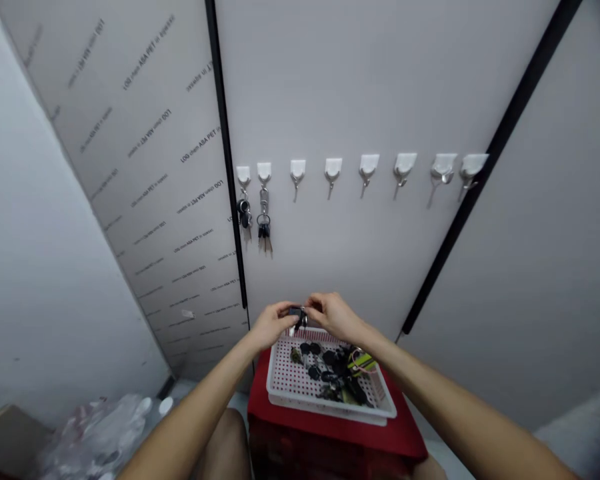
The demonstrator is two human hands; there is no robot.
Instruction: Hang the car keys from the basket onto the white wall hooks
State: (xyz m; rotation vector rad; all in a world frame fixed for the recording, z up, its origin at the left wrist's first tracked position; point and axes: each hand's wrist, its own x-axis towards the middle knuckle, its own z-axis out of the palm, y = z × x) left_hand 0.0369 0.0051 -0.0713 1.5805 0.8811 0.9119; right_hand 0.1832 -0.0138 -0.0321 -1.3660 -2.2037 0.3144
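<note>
Pale wall (pixel 360 260) with a row of hooks (pixel 333 168); below it, both hands busy with a small dark bunch (pixel 299 323) of keys.

The bunch is at eleven o'clock from the middle of the white basket (pixel 286 381), by its far rim; loose keys (pixel 314 373) lie inside. Hung keys (pixel 264 231) are at eleven o'clock from the bunch. The step in hand looks like sorting or turning the bunch between fingertips; the next move seems to call for a steady left grip and a clear pinch on the metal part. The left hand (pixel 271 325) reaches in from seven o'clock, thumb and fingers closed around the dark part; the right hand (pixel 334 315) comes from four, wrist bent, thumb and forefinger narrow on the metal end, details blurred.
</note>
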